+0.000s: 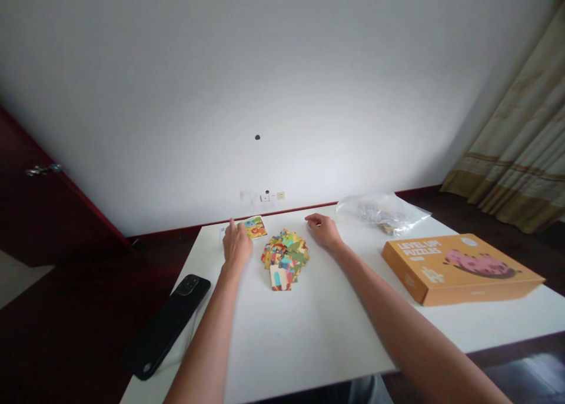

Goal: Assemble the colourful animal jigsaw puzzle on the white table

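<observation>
On the white table (318,333), toward its far edge, lay a heap of flat, colourful puzzle pieces (285,257), cardboard by the look, with knobbed outlines; the heap ran longest from near to far, one pale piece jutting toward the person. Left hand (236,244) rested palm-down, fingers loosely spread, holding nothing, its fingertips touching a small glossy picture card (255,227) lying flat just left of the heap. Right hand (324,229) lay open and empty just right of the heap. Black phone (166,325), slim and smooth, overhung the left edge. Orange rectangular puzzle box (459,268) sat right; crinkled clear plastic bag (382,211) behind it.
</observation>
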Demonstrator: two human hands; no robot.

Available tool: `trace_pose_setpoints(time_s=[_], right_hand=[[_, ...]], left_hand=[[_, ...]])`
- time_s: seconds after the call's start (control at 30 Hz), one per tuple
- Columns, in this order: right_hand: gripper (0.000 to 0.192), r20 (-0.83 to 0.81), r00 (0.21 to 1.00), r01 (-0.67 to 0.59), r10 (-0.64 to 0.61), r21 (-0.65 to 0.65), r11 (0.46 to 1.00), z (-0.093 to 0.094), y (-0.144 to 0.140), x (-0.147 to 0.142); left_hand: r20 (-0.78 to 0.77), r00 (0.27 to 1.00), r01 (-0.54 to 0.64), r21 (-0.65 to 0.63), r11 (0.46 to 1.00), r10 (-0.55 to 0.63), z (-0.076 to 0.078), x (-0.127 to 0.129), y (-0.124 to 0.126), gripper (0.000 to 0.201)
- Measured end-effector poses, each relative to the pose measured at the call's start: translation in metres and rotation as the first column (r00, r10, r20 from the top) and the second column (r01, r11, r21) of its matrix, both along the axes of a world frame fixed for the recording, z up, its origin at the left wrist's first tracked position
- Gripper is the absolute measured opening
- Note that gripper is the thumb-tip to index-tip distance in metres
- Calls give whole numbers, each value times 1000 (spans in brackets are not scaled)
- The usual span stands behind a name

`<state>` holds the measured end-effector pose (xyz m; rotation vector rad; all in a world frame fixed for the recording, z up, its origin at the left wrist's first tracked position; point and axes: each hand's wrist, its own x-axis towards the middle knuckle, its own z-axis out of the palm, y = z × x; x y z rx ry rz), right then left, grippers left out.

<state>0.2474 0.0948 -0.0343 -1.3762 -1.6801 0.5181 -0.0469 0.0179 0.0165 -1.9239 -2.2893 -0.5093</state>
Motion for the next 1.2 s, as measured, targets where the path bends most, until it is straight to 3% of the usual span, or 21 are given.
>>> trace_pose_setpoints(time_s=[0.07, 0.13, 0.3, 0.4, 0.47, 0.57, 0.63, 0.73, 0.83, 0.97, 1.1, 1.2], right_hand=[[26, 20, 1000, 4, -4, -15, 1000, -1, 0, 0], [26, 36, 999, 10, -9, -29, 1000, 0, -1, -1], [27, 68, 997, 22, -20, -33, 999, 0, -4, -4], [29, 90, 995, 47, -45, -23, 999, 0, -4, -4], [30, 81, 995, 66, -64, -31, 997, 0, -5, -3], [31, 27, 996, 87, -86, -51, 995, 1, -5, -2], [32, -6, 993, 116, -117, -72, 991, 3, -6, -3], [30, 37, 985, 174, -170, -116, 978, 7, -8, -6], [29, 126, 980, 169, -153, -131, 977, 10, -10, -8], [28, 144, 984, 118, -106, -80, 990, 7, -11, -6], [27, 97, 992, 79, -75, -34, 996, 1, -8, -1], [25, 16, 1000, 5, -4, -34, 999, 2, -8, 1]], left_hand=[[-25, 991, 135, -14, 991, -135, 0, 9, 0, 57], [-22, 985, 168, -87, 982, -170, -2, 14, -2, 54], [-46, 999, 18, -157, 988, -26, -13, 4, -10, 43], [-48, 999, -24, -48, 999, 22, -17, 3, -14, 46], [-1, 996, 87, 103, 991, -88, -19, 11, -16, 51], [109, 931, 305, 289, 907, -348, -21, 30, -19, 49], [184, 876, 367, 346, 864, -446, -22, 40, -21, 45], [299, 811, 393, 358, 847, -503, -25, 45, -21, 43], [393, 779, 386, 314, 868, -489, -26, 39, -21, 46], [449, 762, 477, 99, 873, -467, -14, 26, -25, 72], [473, 738, 579, -76, 812, -482, -1, 15, -31, 110], [447, 712, 642, -102, 760, -542, -6, 15, -31, 131]])
